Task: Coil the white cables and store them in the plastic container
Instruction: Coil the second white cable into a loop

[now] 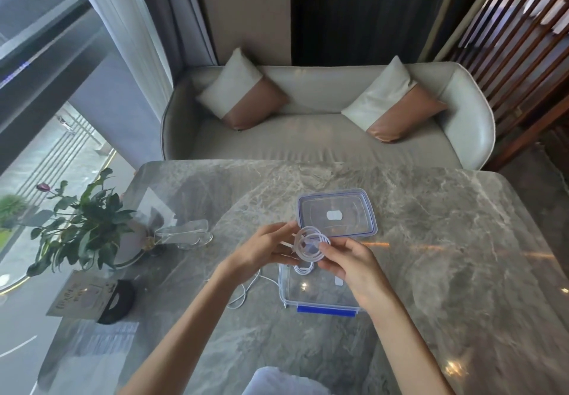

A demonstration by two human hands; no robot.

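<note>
Between my two hands I hold a white cable wound into a small coil (pixel 309 245), above the far left corner of the clear plastic container (pixel 317 297). My left hand (pixel 266 248) pinches the coil's left side and my right hand (pixel 354 266) grips its right side. A second coiled white cable (pixel 303 269) lies inside the container near its far left wall. A loose white cable (pixel 244 291) trails on the table under my left wrist. The container's lid (pixel 337 213), clear with a blue rim, lies flat just beyond the coil.
The grey marble table (pixel 431 240) carries a potted plant (pixel 86 228) at the left, a clear acrylic holder (pixel 184 233) beside it, and a card stand with a black base (pixel 92 297). A grey sofa (pixel 308 139) with two cushions stands beyond the far edge.
</note>
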